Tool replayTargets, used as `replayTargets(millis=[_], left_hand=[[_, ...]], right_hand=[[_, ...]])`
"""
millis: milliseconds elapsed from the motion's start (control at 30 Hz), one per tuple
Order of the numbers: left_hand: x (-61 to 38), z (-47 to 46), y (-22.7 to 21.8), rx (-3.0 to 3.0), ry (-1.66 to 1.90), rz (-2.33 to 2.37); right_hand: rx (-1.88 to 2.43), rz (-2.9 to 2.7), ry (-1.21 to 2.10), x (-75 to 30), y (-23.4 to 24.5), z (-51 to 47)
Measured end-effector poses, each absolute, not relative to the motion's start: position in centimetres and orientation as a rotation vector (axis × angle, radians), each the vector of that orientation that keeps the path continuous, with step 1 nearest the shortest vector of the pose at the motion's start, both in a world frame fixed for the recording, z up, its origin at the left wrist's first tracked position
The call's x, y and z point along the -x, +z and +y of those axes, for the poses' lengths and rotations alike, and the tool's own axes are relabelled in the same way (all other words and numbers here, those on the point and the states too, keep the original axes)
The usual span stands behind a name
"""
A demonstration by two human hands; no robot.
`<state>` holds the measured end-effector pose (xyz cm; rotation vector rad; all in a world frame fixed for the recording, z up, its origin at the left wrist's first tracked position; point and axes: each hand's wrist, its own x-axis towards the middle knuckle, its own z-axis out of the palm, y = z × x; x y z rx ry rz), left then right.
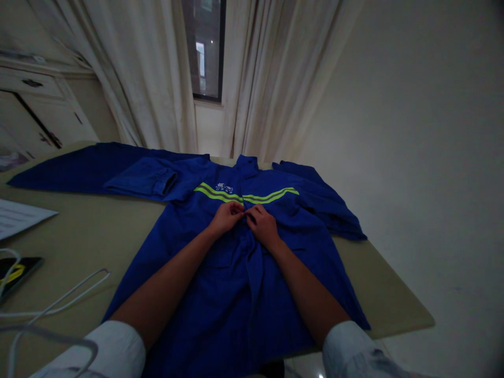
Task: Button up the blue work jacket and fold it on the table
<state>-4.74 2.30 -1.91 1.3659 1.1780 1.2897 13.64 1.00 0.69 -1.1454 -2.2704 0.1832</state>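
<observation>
A blue work jacket (220, 247) with yellow-green reflective strips lies spread on the table, collar at the far side. My left hand (228, 216) and my right hand (261, 221) meet at its front opening, just below the chest stripe. Both hands pinch the edges of the front placket between thumb and fingers. Any button or fastener there is too small or hidden to make out. Below my hands the placket hangs loose in a fold. The sleeve on the left is bent inward with its cuff showing; the right sleeve spreads outward.
Another piece of dark blue cloth (66, 170) lies at the far left of the table (394, 294). Near the left edge are a printed paper (23, 216), a white cable (74, 289) and a black item with yellow marking (27, 268). Curtains (149, 79) hang behind.
</observation>
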Motion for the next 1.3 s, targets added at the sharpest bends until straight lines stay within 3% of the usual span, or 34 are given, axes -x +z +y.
replayTargets(millis=[267,567,833,1033,1200,1300], left_hand=[[4.8,2.1,-1.2,-1.205,1.345,1.23],[4.6,2.2,-1.4,-1.323,1.321,1.25],[3.8,0.6,-1.7,-1.847,1.272,1.6],[2.8,-0.8,-2.2,-2.238,0.926,1.65],[3.2,-0.6,-1.8,-2.069,0.912,1.899],[3.5,-0.6,-1.3,-2.168,0.836,1.753]], right_hand=[[1.031,-2.255,0.235,-13.4,1.1,0.7],[1.17,-1.888,0.761,-13.2,-0.7,2.1],[1.121,-1.934,0.502,-13.3,0.0,1.4],[1.161,-2.014,0.244,-14.3,0.9,2.1],[1.446,-2.239,0.173,-14.9,2.0,8.9],[1.516,-2.172,0.256,-14.3,4.0,15.5]])
